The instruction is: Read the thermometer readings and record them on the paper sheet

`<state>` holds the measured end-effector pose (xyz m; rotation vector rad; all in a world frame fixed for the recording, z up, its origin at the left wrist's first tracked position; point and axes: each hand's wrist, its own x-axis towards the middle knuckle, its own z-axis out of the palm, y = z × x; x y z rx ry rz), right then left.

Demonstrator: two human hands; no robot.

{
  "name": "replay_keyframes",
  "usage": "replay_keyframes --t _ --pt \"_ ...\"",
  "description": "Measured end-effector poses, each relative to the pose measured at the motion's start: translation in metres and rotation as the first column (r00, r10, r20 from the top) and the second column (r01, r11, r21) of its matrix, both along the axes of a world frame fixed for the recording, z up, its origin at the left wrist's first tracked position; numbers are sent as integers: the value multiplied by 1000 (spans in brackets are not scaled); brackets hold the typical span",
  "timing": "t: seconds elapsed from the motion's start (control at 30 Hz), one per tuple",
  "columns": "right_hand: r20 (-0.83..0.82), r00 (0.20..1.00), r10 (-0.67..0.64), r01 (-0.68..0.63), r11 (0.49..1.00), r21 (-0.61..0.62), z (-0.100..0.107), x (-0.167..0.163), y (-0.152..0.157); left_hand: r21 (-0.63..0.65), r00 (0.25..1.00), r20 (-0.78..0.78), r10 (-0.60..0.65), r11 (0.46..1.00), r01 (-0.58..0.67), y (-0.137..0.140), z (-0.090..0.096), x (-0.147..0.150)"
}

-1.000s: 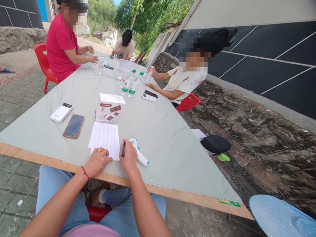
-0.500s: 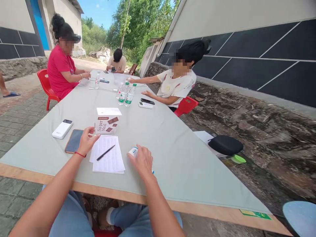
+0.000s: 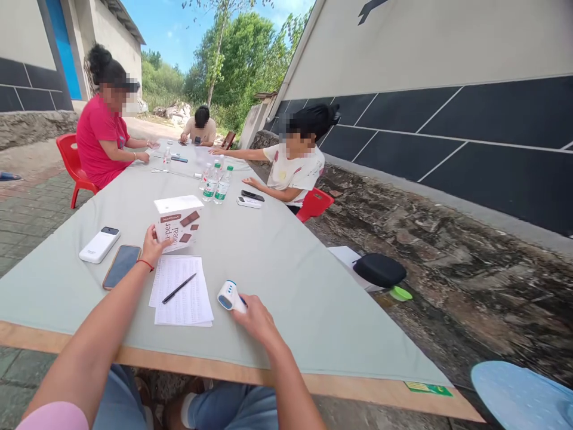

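Observation:
My left hand (image 3: pixel 155 246) grips the lower left corner of a white carton (image 3: pixel 182 222) printed with brown bars and the words "Super Meal"; the carton tilts slightly. Around the handle of a white and blue infrared thermometer (image 3: pixel 228 295), lying on its side at the table, my right hand (image 3: pixel 256 316) is closed. Between my hands are printed sheets of paper (image 3: pixel 188 310) with a black pen (image 3: pixel 179 288) across them. A smartphone (image 3: pixel 122 267) lies left of the sheets, beside my left wrist.
A white power bank (image 3: pixel 100 245) lies at the left. Water bottles (image 3: pixel 222 186) stand mid-table, near a dark phone (image 3: pixel 252 195) and another white device (image 3: pixel 249 203). Several people sit round the table (image 3: pixel 286 304). A black case (image 3: pixel 380 270) is beyond its right edge.
My left hand has closed on the carton, which now tilts. My right hand has shifted from over the thermometer to its handle, and the thermometer has turned. The view has swung right.

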<state>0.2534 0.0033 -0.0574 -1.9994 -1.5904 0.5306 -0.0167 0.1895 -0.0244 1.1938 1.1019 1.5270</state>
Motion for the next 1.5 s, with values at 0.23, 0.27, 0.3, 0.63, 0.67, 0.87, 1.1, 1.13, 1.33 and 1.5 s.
replay_keyframes --t 0.23,0.27,0.3,0.63,0.67,0.87,1.1,1.13,1.33,1.5 --pt "-683 693 229 42 934 356 44 -77 4 -17 994 99 -46 999 48 -54 -7 -24" --pt "-707 660 253 56 922 382 49 -89 7 -20 998 42 -55 998 56 -60 -8 -25" --pt "-725 635 269 69 914 399 52 -100 11 -23 998 -18 -63 998 63 -63 -9 -26" --pt "-842 498 206 137 940 311 56 -144 55 -61 980 -156 -122 992 114 -59 -13 -23" --pt "-829 526 191 141 941 306 55 -145 58 -65 981 -144 -131 990 123 -58 -14 -22" --pt "-783 614 97 158 957 242 51 -145 62 -95 980 -97 -174 982 165 -60 -12 -20" --pt "-781 618 93 151 960 234 52 -145 61 -119 981 -83 -177 979 167 -62 -11 -20" --pt "-782 616 94 151 960 234 53 -145 61 -123 980 -86 -178 978 167 -62 -11 -21" --pt "-772 631 77 142 967 212 57 -147 58 -135 981 -63 -183 976 173 -62 -10 -21" --pt "-779 622 78 159 962 223 58 -149 58 -117 977 -118 -180 979 166 -62 -11 -21"
